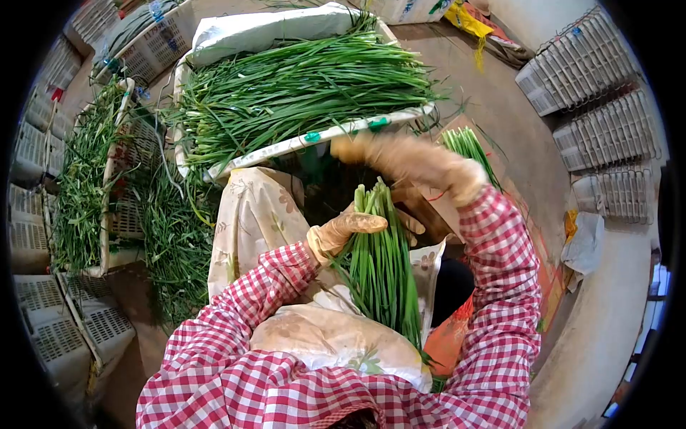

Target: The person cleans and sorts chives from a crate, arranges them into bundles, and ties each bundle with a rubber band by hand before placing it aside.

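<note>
My left hand, in a pale glove, is wrapped round a bunch of long green stalks. The bunch lies over my lap with its pale cut ends pointing up and away from me. My right hand, gloved too, is stretched over the area beyond the bunch and smeared by motion, so its fingers cannot be made out. It is close to the front rim of a white crate heaped with loose green stalks. Another bunch lies just right of my right wrist.
At the left stand a crate of leafy scraps and a pile of green trimmings on the floor. Stacked white crates line the right wall. A white bag lies at the right. A patterned cloth covers my legs.
</note>
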`<state>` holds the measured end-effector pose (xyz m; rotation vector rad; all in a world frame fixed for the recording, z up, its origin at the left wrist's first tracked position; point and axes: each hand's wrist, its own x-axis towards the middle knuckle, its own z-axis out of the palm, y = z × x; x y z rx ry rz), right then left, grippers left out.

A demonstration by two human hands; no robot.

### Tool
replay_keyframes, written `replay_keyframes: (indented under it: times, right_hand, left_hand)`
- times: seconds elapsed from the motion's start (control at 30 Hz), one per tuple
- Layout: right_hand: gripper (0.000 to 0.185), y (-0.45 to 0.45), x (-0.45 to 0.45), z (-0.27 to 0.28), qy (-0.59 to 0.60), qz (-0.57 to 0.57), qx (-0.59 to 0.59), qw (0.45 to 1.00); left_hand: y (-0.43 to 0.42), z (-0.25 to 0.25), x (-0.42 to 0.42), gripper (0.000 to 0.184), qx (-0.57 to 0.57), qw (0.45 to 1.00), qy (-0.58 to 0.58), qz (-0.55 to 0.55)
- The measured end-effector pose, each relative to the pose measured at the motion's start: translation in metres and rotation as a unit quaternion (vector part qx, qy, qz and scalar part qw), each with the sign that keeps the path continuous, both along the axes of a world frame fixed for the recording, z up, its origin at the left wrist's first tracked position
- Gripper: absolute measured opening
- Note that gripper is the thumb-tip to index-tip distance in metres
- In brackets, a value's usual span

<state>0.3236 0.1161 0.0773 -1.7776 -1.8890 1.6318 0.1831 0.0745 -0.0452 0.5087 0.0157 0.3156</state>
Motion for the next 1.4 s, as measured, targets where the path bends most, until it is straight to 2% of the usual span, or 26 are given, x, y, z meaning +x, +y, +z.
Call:
replay_keyframes:
  times: [0.13,0.2,0.23,0.27,0.3,0.37,0.4,0.5,0.6,0.67,0.73,0.77,0.83,0.87,0.9,0.93,1.0,1.03,1.07,1.13,1.17,1.2,1.23,1.33,1.37,1.4]
  right_hand:
    - [0.059,-0.016,0.003,-0.015,-0.029,-0.005,0.028,0.999]
    - [0.061,-0.026,-0.006,-0.031,-0.119,0.211,0.079,0.967]
    - [0.064,-0.034,-0.001,-0.031,-0.033,0.049,0.006,0.998]
    - [0.07,-0.041,0.001,-0.027,0.067,-0.124,-0.043,0.989]
    - [0.069,-0.043,0.008,-0.043,0.117,-0.115,0.168,0.972]
    - [0.069,-0.05,0.029,-0.062,0.215,-0.209,0.365,0.881]
    - [0.069,-0.056,0.033,-0.054,0.265,-0.309,0.354,0.843]
    - [0.063,-0.084,0.076,-0.06,0.325,-0.385,0.3,0.81]
    - [0.06,-0.123,0.084,-0.055,0.257,-0.429,0.283,0.818]
    - [0.046,-0.138,0.065,-0.043,0.225,-0.379,0.339,0.831]
    - [0.031,-0.153,0.024,-0.001,0.16,-0.349,0.298,0.874]
    - [0.038,-0.157,0.011,0.003,0.06,-0.231,0.385,0.891]
    - [0.046,-0.16,-0.013,-0.008,-0.058,-0.081,0.534,0.84]
    - [0.039,-0.164,-0.022,-0.01,-0.195,-0.016,0.542,0.817]
    - [0.033,-0.164,-0.025,-0.027,-0.304,0.056,0.476,0.824]
    - [0.027,-0.162,-0.024,-0.052,-0.407,0.127,0.396,0.813]
    - [0.02,-0.159,0.008,-0.1,-0.3,0.05,0.368,0.879]
    - [0.015,-0.166,0.02,-0.098,-0.181,-0.062,0.401,0.896]
    - [0.027,-0.165,0.036,-0.099,-0.012,-0.142,0.203,0.969]
    - [0.045,-0.167,0.046,-0.08,0.024,-0.16,0.036,0.986]
    - [0.052,-0.163,0.055,-0.086,-0.075,-0.124,0.026,0.989]
    - [0.06,-0.159,0.062,-0.084,-0.176,-0.083,0.021,0.981]
    - [0.053,-0.162,0.073,-0.08,-0.182,-0.157,0.036,0.97]
    - [0.039,-0.161,0.105,-0.066,-0.153,-0.353,0.084,0.919]
    - [0.038,-0.159,0.12,-0.078,-0.224,-0.331,0.29,0.869]
    - [0.04,-0.152,0.115,-0.055,-0.221,-0.336,0.399,0.824]
  left_hand:
    - [-0.004,0.001,0.004,0.068,-0.071,0.996,-0.044,0.013]
    - [-0.015,-0.024,0.003,0.065,-0.181,0.982,-0.056,0.001]
    - [-0.015,-0.032,0.003,0.071,-0.069,0.997,-0.013,0.016]
    - [-0.011,-0.03,0.001,0.07,-0.046,0.998,0.036,0.025]
    - [-0.011,-0.029,0.002,0.068,-0.077,0.995,0.023,0.057]
    - [-0.011,-0.023,0.009,0.064,-0.074,0.983,0.005,0.171]
    - [-0.004,-0.027,0.007,0.069,-0.102,0.984,-0.037,0.141]
    - [0.008,-0.03,0.004,0.063,-0.116,0.973,-0.018,0.2]
    - [0.025,-0.023,-0.002,0.051,-0.097,0.971,-0.02,0.218]
    - [0.032,-0.005,0.0,0.032,-0.144,0.968,-0.022,0.205]
    - [0.036,0.01,0.009,0.025,-0.069,0.965,0.019,0.251]
    - [0.035,0.034,0.009,0.024,0.022,0.959,0.082,0.271]
    - [0.044,0.077,0.016,0.027,0.156,0.927,0.136,0.312]
    - [0.048,0.106,0.012,0.028,0.237,0.908,0.143,0.315]
    - [0.057,0.126,0.007,0.031,0.371,0.861,0.037,0.347]
    - [0.078,0.16,-0.012,0.039,0.437,0.848,0.007,0.301]
    - [0.117,0.229,-0.05,0.055,0.555,0.803,-0.066,0.209]
    - [0.129,0.25,-0.069,0.055,0.613,0.766,-0.046,0.186]
    - [0.136,0.259,-0.084,0.054,0.674,0.714,0.006,0.189]
    - [0.159,0.255,-0.098,0.052,0.797,0.516,0.217,0.226]
    - [0.173,0.241,-0.1,0.051,0.823,0.417,0.315,0.225]
    - [0.178,0.23,-0.101,0.05,0.831,0.337,0.384,0.222]
    - [0.187,0.222,-0.103,0.05,0.832,0.306,0.401,0.231]
    - [0.186,0.218,-0.101,0.047,0.833,0.279,0.394,0.272]
    - [0.183,0.216,-0.104,0.046,0.829,0.282,0.389,0.287]
    - [0.176,0.218,-0.105,0.045,0.827,0.291,0.371,0.307]
